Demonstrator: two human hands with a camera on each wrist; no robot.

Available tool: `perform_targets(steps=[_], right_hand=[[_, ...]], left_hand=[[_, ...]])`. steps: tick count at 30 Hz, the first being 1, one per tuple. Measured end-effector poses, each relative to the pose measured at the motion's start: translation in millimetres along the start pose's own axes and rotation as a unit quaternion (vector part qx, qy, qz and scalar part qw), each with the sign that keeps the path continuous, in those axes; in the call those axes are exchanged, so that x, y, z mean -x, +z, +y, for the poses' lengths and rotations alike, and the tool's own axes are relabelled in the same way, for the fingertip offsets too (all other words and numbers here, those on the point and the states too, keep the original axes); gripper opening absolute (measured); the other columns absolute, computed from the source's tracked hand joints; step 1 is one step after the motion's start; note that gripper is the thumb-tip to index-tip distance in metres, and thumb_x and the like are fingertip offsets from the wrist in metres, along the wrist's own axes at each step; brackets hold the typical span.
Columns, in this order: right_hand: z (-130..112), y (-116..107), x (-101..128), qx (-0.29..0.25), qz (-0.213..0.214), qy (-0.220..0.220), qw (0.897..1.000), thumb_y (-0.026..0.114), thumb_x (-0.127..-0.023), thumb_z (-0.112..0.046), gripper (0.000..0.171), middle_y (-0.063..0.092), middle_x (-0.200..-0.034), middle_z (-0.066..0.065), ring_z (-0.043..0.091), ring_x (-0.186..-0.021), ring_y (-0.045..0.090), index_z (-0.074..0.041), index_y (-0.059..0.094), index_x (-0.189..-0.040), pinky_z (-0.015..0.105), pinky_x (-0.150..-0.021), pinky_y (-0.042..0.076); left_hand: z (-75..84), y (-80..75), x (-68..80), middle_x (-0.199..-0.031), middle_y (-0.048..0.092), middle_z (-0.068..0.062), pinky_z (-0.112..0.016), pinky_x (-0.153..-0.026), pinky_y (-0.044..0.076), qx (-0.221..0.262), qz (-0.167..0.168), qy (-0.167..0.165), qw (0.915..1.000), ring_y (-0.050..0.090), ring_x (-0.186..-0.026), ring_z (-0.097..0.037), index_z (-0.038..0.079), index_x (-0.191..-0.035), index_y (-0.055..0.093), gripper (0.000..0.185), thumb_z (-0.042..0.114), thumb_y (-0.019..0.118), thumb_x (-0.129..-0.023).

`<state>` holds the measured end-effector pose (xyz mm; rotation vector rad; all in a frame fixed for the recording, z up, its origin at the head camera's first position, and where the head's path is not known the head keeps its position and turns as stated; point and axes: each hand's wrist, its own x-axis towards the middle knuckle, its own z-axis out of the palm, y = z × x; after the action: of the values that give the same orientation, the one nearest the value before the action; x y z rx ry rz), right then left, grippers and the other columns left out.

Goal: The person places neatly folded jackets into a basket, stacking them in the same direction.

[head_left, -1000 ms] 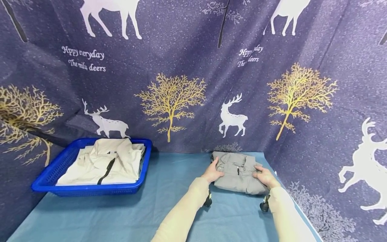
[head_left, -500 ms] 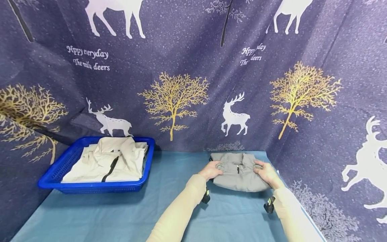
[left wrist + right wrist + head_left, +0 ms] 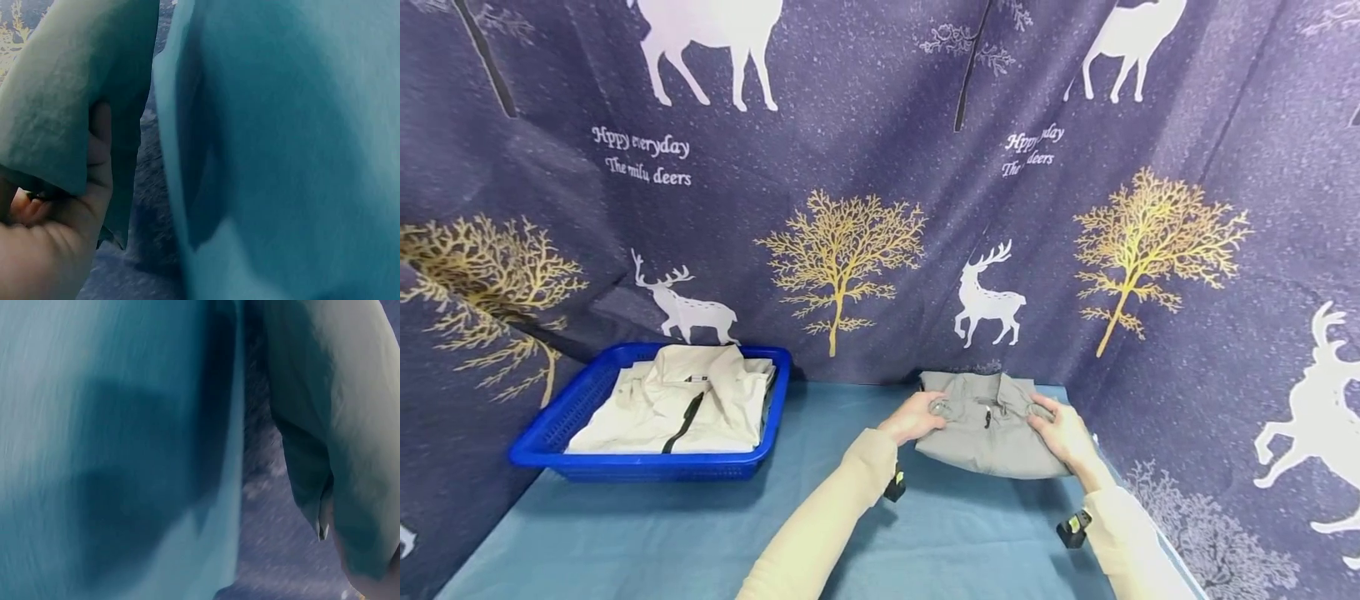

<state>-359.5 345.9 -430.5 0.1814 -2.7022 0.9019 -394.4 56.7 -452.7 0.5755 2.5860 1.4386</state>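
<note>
A folded grey shirt (image 3: 988, 433) sits at the far right of the blue-covered table (image 3: 700, 533), close to the backdrop. My left hand (image 3: 919, 417) grips its left edge near the collar, and in the left wrist view the grey shirt (image 3: 56, 94) drapes over my left hand (image 3: 37, 203), whose fingers are curled into it. My right hand (image 3: 1058, 427) holds the shirt's right edge. In the right wrist view the grey shirt (image 3: 337, 425) hangs beside the table cover (image 3: 94, 425), with the hand almost out of frame.
A blue plastic basket (image 3: 647, 465) stands at the back left with a folded beige shirt (image 3: 677, 408) in it. A dark curtain printed with deer and trees (image 3: 850, 208) closes in the back and both sides. Bare table cover lies between the basket and the grey shirt.
Both hands have shifted their hold from the shirt's sides toward its collar end, and the shirt has moved slightly back toward the curtain. The head view has panned a little.
</note>
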Motion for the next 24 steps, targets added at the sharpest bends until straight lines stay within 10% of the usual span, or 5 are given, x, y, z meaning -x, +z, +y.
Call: perform_targets(steps=[6, 11, 16, 24], right_hand=[[-29, 5, 4, -0.018, 0.03, -0.026, 0.999, 0.063, -0.095, -0.017, 0.046, 0.051, -0.135, 0.031, 0.049, -0.124, 0.046, 0.002, 0.056, -0.135, 0.059, -0.102, 0.035], [-56, 10, 7, -0.023, 0.046, -0.04, 0.998, 0.065, -0.094, -0.018, 0.044, 0.051, -0.136, 0.029, 0.049, -0.123, 0.048, 0.0, 0.058, -0.133, 0.06, -0.1, 0.037], [-80, 18, 9, -0.043, 0.061, -0.05, 0.996, 0.065, -0.094, -0.019, 0.04, 0.055, -0.133, 0.027, 0.047, -0.122, 0.05, -0.003, 0.062, -0.131, 0.059, -0.099, 0.039], [-114, 35, 18, -0.084, 0.073, -0.055, 0.992, 0.066, -0.093, -0.021, 0.04, 0.058, -0.129, 0.026, 0.045, -0.12, 0.052, -0.005, 0.064, -0.13, 0.057, -0.095, 0.042]], left_hand=[[0.9, -27.8, 13.6, -0.141, 0.053, -0.007, -0.036, -0.104, 0.039, -0.025, 0.019, 0.03, 0.9991, 0.047, -0.13, -0.022, 0.014, -0.139, 0.056, 0.057, 0.007, 0.069, -0.084], [-4.6, -50.1, 31.8, -0.139, 0.054, -0.006, -0.033, -0.086, 0.044, -0.025, 0.021, 0.043, 0.9986, 0.058, -0.081, -0.016, 0.019, -0.141, 0.055, 0.055, 0.008, 0.067, -0.087], [-9.2, -71.6, 48.2, -0.134, 0.057, -0.007, -0.031, -0.069, 0.043, -0.014, 0.03, 0.048, 0.9983, 0.029, -0.044, -0.011, 0.022, -0.142, 0.054, 0.053, 0.011, 0.064, -0.091], [-10.4, -105.2, 71.2, -0.131, 0.06, -0.007, -0.028, -0.058, 0.039, -0.039, 0.042, 0.051, 0.9971, 0.024, -0.042, -0.011, 0.023, -0.14, 0.055, 0.051, 0.012, 0.065, -0.092]])
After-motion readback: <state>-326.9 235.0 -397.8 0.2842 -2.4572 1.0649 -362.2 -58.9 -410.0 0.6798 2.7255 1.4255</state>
